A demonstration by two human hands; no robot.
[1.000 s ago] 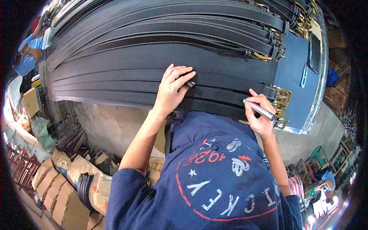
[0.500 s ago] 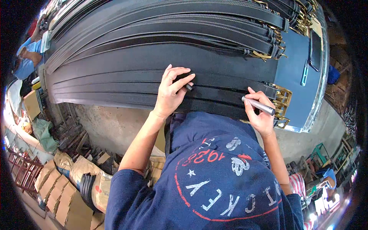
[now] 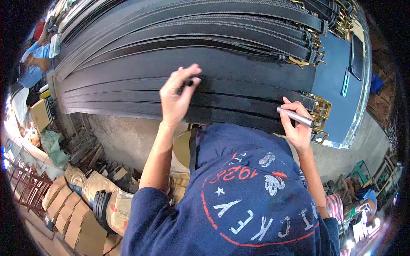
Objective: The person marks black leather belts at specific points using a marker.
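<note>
Over the near row of black belts (image 3: 136,96), my left hand (image 3: 175,96) is raised with its fingers curled round a short black cylinder (image 3: 190,81), partly hidden and blurred. My right hand (image 3: 297,130) is shut on a silver-grey marker (image 3: 295,117), held slanted between thumb and fingers near the belts' buckle end. Gold buckles (image 3: 321,112) lie just right of that hand. The near belts lie side by side along the table's front edge.
More stitched black belts (image 3: 171,30) are heaped at the back. A phone (image 3: 356,56) and a teal tool (image 3: 345,83) lie on the blue tabletop (image 3: 331,85). Flattened cardboard (image 3: 68,209) and brown sacks (image 3: 117,209) stand lower left. A person in blue (image 3: 34,66) sits far left.
My left hand has moved left and lifted slightly from the belts, with the black cylinder still in it. My right hand keeps its grip on the marker near the buckles.
</note>
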